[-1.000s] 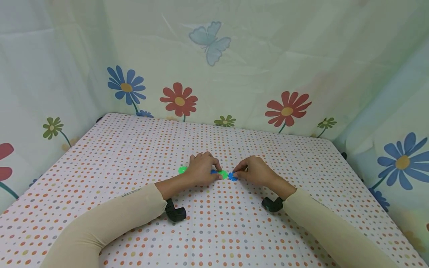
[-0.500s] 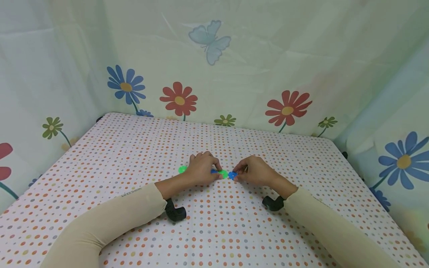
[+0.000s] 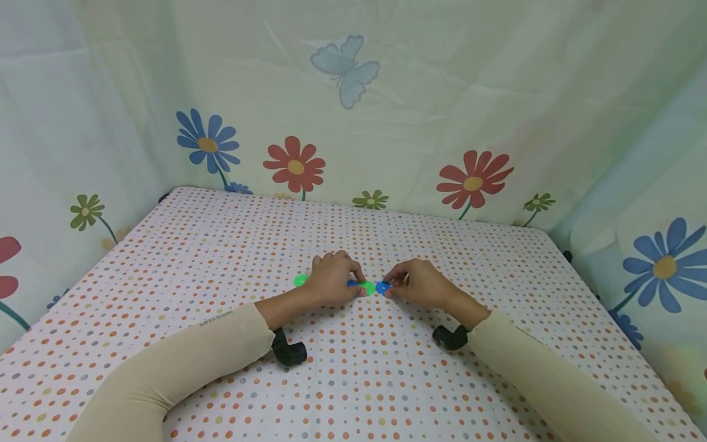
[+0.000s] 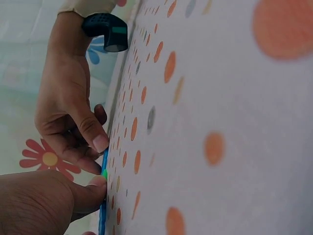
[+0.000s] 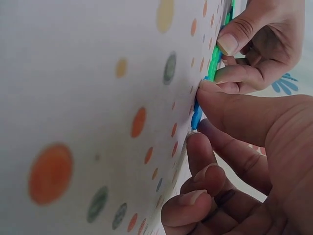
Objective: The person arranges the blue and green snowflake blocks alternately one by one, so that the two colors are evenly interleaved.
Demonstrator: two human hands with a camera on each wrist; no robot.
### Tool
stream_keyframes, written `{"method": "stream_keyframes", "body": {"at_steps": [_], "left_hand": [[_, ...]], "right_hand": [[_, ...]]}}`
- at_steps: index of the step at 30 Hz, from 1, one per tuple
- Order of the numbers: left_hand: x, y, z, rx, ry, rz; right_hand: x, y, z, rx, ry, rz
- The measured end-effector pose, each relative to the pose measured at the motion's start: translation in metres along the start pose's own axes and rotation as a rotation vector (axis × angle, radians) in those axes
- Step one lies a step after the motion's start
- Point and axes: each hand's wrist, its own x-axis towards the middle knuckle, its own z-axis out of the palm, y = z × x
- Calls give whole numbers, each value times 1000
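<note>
Flat notched plastic discs lie in a row on the dotted cloth in the head view. My left hand pinches a green disc between thumb and forefinger. A sliver of another blue disc shows under that hand, and a green disc sticks out on its left; the stretch between is hidden by the palm. My right hand pinches a blue disc at its right edge. In the right wrist view this blue disc stands edge to edge with the green disc, low over the cloth.
The table wears a white cloth with coloured dots. A flower-printed curtain hangs behind it and along both sides. Black wrist cameras jut out below both wrists, close over the cloth.
The blue disc in my right hand has turned and shifted slightly away from me, beside the green disc. My left hand has stayed put.
</note>
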Motion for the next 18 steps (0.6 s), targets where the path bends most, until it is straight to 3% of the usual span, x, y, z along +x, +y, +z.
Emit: {"method": "stream_keyframes", "body": {"at_steps": [9, 14, 18], "left_hand": [[-1, 2, -3, 21, -26, 0], [-6, 2, -11, 47, -38, -18], [-11, 4, -21, 78, -11, -11]], "right_hand": [[-3, -1, 2, 9, 11, -15], [-4, -6, 1, 8, 29, -46], [-10, -10, -2, -22, 58, -56]]}}
